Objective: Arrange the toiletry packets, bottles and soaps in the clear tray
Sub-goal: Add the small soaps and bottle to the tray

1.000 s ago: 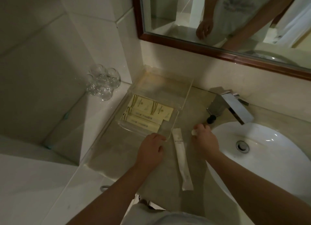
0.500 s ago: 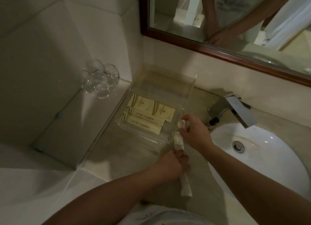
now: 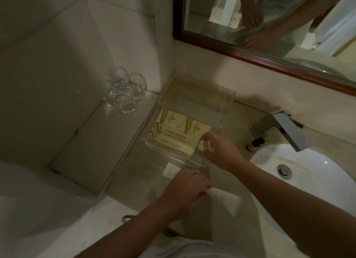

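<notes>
Since the earlier frame the left hand [image 3: 187,188] has gripped the long packet [image 3: 229,199], now crosswise just before the tray [image 3: 169,154]; right hand [image 3: 221,151] pinches a small pale item [image 3: 205,147] at its near right corner.

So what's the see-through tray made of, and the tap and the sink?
Tray: probably clear acrylic, since the packets show through its glossy walls, though it could be glass. Tap: metal, likely brushed or chromed, by its grey sheen. Sink: glazed white ceramic, seemingly, with bright highlights.
</notes>
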Tool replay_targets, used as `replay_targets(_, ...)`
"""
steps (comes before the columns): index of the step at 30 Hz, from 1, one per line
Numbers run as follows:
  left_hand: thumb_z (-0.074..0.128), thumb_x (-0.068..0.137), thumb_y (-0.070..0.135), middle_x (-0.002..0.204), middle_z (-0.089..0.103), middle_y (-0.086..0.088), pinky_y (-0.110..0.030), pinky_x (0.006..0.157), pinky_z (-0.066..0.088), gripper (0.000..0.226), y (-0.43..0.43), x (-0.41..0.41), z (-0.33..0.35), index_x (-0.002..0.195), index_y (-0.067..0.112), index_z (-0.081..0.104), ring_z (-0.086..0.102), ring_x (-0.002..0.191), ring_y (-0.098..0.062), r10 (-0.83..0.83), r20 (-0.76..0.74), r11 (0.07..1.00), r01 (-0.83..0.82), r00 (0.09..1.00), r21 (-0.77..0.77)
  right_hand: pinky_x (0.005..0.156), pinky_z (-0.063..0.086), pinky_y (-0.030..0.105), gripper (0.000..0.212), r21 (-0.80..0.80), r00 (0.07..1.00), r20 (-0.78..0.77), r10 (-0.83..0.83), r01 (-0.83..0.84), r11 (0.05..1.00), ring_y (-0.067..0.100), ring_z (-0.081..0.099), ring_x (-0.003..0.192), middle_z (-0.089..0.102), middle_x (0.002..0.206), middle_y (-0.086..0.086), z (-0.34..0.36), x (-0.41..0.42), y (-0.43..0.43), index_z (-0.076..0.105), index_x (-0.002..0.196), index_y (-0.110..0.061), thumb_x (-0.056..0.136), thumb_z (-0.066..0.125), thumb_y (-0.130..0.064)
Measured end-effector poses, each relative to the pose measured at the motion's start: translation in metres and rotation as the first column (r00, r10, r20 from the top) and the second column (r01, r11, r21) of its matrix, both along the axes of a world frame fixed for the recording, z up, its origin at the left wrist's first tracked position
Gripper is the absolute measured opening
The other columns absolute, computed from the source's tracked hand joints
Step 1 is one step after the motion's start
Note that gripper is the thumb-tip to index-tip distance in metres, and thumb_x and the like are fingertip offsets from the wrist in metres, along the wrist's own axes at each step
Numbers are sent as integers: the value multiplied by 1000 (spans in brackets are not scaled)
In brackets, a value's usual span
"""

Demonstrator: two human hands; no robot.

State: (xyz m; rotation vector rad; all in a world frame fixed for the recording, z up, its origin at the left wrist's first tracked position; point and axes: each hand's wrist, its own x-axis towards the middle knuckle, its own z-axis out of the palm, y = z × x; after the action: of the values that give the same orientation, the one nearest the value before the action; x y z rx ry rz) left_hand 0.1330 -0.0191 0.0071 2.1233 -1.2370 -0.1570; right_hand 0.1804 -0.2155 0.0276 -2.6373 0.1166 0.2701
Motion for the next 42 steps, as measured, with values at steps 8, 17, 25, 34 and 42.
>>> replay_targets(8,63,85,22,101,62,-1,-37,83,42,19,23,97,31,104,18,61,51,97,-20,202,47,942,-207,978,266,79,46,27,31,-95,1000,-23,2,-4,995,16,53,102,63,113,-3,-6,5,3,59,107,-26,79,75,-24)
replay_targets(17,63,84,28,95,61,1,-36,75,45,15,0,171,21,98,24,60,54,91,-19,254,8,908,-241,967,342,73,46,29,12,-128,993,-52,110,-116,985,14,50,96,66,102,-12,-22,-5,8,57,91,-34,83,66,-31)
replay_targets(25,64,85,27,95,61,-1,-37,74,45,14,-30,181,13,98,20,62,53,90,-21,195,65,897,-205,979,391,75,47,30,10,-157,993,-7,116,-116,981,15,52,93,68,101,-13,-25,-5,10,63,90,-31,83,68,-28)
replay_targets(34,56,88,27,107,63,0,-38,84,43,22,-53,189,-17,109,24,61,51,102,-23,142,162,866,-202,977,458,81,48,35,14,-160,994,-33,100,-104,982,19,53,99,67,105,-14,-29,-3,13,63,94,-33,81,59,-30)
replay_targets(42,69,74,5,105,63,-12,-41,83,50,31,-19,170,-18,105,10,66,57,97,-32,426,147,862,-450,893,233,89,46,33,40,-183,998,66,-19,31,983,20,53,107,61,122,-5,-20,13,26,60,124,-27,84,58,-26)
